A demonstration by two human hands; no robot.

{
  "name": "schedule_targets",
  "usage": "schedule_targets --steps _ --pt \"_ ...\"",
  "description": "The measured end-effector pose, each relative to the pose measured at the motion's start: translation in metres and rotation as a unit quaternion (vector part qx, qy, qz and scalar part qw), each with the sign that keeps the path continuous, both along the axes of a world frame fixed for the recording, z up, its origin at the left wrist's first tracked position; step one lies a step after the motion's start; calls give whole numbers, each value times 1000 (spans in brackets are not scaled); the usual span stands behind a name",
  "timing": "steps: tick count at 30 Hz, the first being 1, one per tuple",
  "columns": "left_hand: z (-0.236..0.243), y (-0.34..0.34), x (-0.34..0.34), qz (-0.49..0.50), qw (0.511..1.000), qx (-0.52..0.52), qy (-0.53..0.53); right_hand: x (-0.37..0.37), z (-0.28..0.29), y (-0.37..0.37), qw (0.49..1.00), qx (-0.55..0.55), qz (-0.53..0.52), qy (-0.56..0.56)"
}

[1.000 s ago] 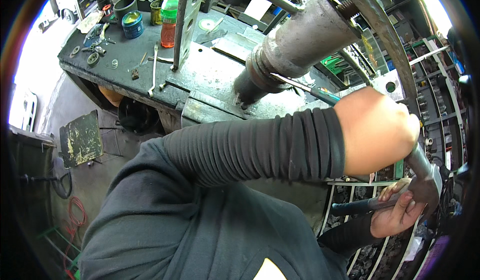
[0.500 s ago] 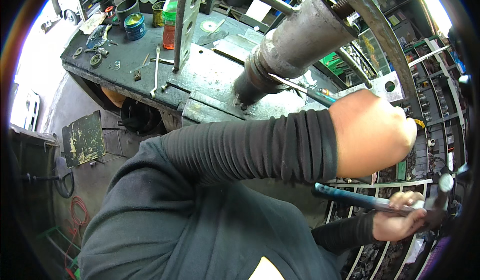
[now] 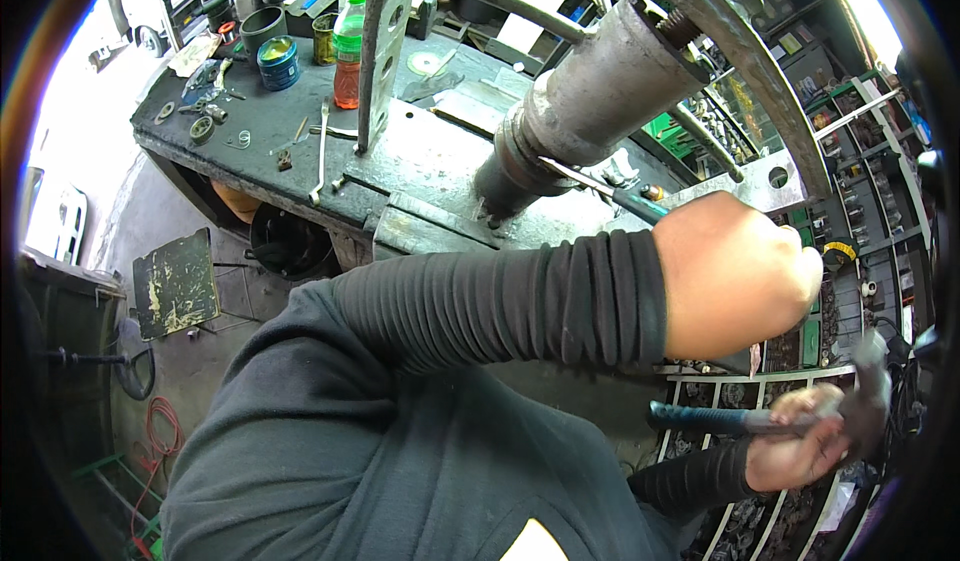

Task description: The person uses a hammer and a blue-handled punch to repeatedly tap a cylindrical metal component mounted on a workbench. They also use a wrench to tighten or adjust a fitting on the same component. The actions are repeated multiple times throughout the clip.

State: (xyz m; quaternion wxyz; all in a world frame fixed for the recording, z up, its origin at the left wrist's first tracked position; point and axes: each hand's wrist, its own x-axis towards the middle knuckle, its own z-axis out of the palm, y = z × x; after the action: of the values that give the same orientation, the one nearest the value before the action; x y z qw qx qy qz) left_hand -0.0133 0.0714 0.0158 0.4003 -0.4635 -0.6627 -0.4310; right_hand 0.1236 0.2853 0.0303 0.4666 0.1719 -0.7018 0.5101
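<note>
A grey metal cylinder [image 3: 610, 86] leans over the bench inside a steel frame, its narrower dark lower end low on the metal plate. My left hand [image 3: 740, 276] reaches across to the right in a closed fist around the dark handle of a screwdriver [image 3: 632, 201]. The blade of that tool meets the side of the cylinder near its stepped collar [image 3: 518, 146]. Lower right, my right hand [image 3: 800, 446] grips a hammer [image 3: 705, 419] high on the shaft, close to its blurred head. The hammer's blue-black grip points back toward my body.
On the dark workbench [image 3: 270, 151] are a wrench [image 3: 321, 156], a bottle of red liquid [image 3: 347, 61], a blue tin [image 3: 278, 64] and small metal parts. A steel upright [image 3: 376, 61] stands by the cylinder. Racks of parts [image 3: 740, 391] line the right side. A red hose [image 3: 160, 426] lies lower left.
The hammer has turned in my right hand, its grip end lower and its head higher. My left hand stays closed on the screwdriver at the cylinder. The whole view has shifted slightly.
</note>
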Motion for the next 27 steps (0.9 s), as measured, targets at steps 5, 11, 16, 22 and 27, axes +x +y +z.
schedule_targets --steps 5,11,16,22,27 --pt "2 3 0 -7 1000 4 9 -1 -21 -12 999 13 -49 -13" --pt "-1 -1 0 -23 999 -37 -16 -1 -22 -5 999 -34 -10 9" --pt "-3 -2 1 -38 998 -42 -8 1 -27 -18 998 33 -41 -44" --pt "-2 -4 3 -52 997 -55 -19 12 -20 -8 999 -48 14 20" --pt "1 -9 0 -37 999 -28 9 7 -27 -21 999 -18 -16 -22"
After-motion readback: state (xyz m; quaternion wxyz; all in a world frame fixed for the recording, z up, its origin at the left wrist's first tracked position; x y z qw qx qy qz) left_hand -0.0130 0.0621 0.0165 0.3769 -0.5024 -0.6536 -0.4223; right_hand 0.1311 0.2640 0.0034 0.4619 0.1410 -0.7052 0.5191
